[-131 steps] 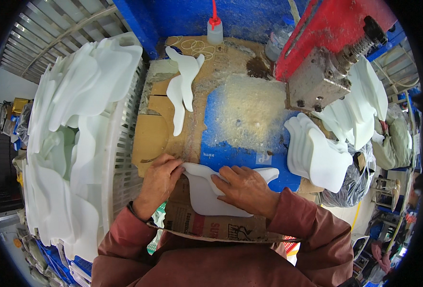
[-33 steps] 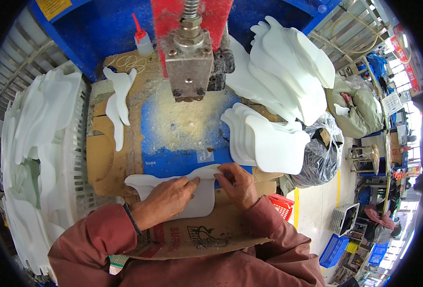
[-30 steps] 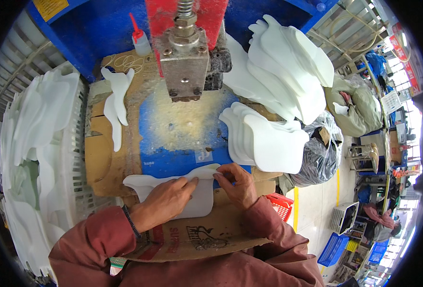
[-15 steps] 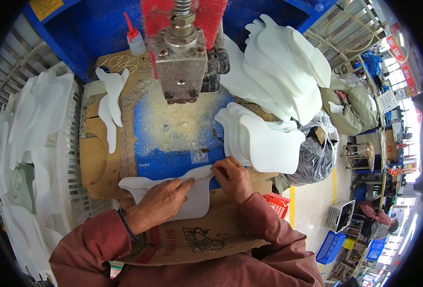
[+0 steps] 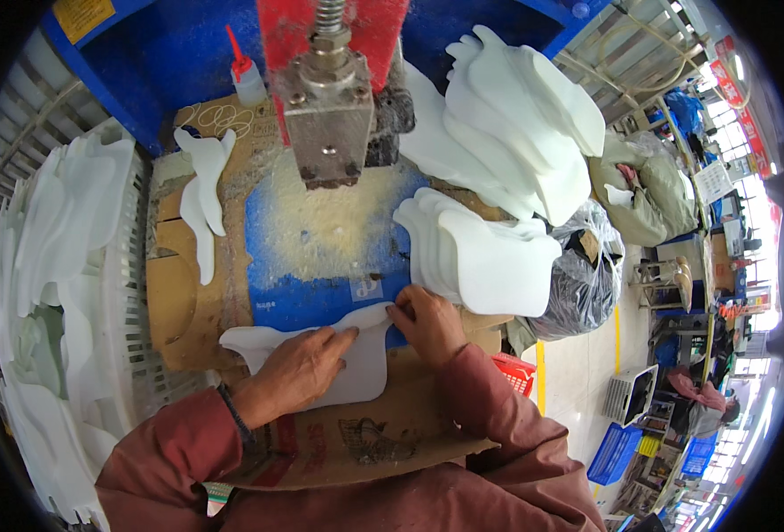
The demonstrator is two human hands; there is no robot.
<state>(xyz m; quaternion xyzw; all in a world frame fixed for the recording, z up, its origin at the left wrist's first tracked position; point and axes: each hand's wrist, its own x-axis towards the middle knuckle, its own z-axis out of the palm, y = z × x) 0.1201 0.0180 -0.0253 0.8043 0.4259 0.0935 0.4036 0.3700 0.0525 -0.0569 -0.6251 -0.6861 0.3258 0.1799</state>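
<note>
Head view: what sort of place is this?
Likely a factory workshop: a metal machine head hangs above a work surface strewn with pale dust, similar shaped white pieces lie stacked to its right, and more fill a slotted white crate.

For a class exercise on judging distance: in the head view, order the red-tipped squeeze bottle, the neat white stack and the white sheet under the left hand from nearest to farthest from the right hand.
From the right hand:
1. White sheet: at the hand, spreading left.
2. Neat white stack: just beyond, to the right.
3. Red-tipped squeeze bottle: far back, left.
</note>
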